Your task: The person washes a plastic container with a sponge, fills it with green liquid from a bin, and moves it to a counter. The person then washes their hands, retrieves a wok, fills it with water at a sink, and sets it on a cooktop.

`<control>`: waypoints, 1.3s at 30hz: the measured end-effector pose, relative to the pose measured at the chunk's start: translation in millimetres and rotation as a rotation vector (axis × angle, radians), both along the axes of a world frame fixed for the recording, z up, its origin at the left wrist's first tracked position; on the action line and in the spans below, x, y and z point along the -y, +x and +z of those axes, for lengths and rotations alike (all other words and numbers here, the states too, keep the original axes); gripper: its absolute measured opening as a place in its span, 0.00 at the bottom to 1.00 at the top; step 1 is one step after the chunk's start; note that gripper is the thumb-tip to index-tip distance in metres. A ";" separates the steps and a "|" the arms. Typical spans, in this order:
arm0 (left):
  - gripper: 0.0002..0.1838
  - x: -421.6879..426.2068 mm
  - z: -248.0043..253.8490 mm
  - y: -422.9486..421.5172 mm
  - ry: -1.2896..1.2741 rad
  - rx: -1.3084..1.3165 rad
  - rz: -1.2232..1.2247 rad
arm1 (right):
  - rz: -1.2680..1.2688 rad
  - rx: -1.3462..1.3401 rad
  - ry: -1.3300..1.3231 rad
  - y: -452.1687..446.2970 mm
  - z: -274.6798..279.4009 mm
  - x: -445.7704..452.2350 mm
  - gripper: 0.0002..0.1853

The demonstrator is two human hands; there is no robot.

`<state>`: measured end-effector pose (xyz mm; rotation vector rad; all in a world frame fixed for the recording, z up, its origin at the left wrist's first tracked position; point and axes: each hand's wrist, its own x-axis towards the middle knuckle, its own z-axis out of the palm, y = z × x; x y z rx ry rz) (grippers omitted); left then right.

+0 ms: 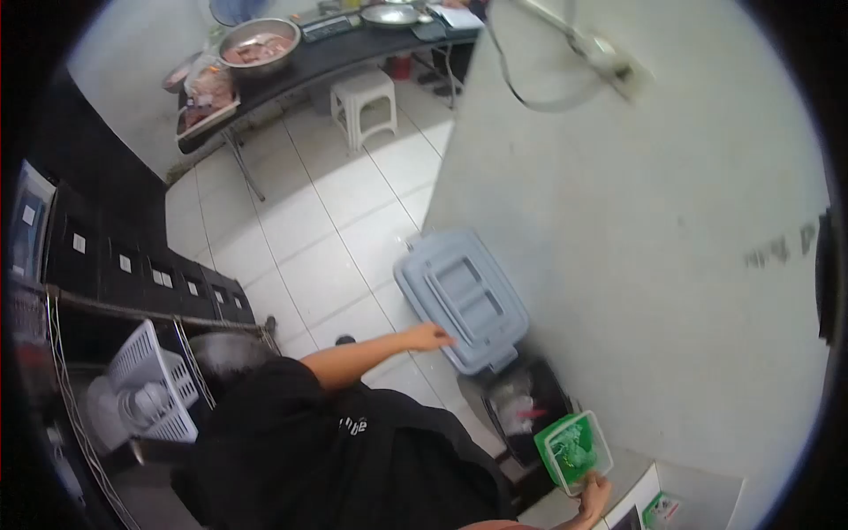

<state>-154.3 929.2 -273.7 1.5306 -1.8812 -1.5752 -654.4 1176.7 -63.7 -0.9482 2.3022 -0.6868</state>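
Note:
My right hand point(595, 496) grips the near rim of a green plastic container point(549, 461) with a whitish rim. Inside it lies something light green and crumpled, too blurred to name. My left hand point(430, 336) is stretched out over the edge of a grey-blue plastic bin lid point(464, 296), its fingers loosely apart with nothing visible in them. Whether it touches the lid I cannot tell. Just beyond the green container stands a black bin point(558, 393) with clear plastic and something red inside.
A white wall point(671, 247) rises on the right. Black drawers point(124, 265) and a wire shelf with a white plastic basket point(172, 389) line the left. Farther off, a black table point(349, 53) holds a metal bowl point(231, 46) of raw meat; a white stool point(364, 93) stands before it.

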 end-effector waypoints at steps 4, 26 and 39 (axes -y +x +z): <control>0.42 24.8 128.9 89.9 0.240 -0.263 -0.045 | 0.366 0.112 0.026 162.3 -5.6 149.6 0.15; 0.45 388.5 155.7 556.1 0.414 -0.603 0.800 | 1.500 0.232 0.226 831.8 -25.0 833.9 0.17; 0.37 755.5 128.3 575.6 0.366 -0.739 0.526 | 1.219 0.162 0.290 812.8 -6.3 1112.4 0.20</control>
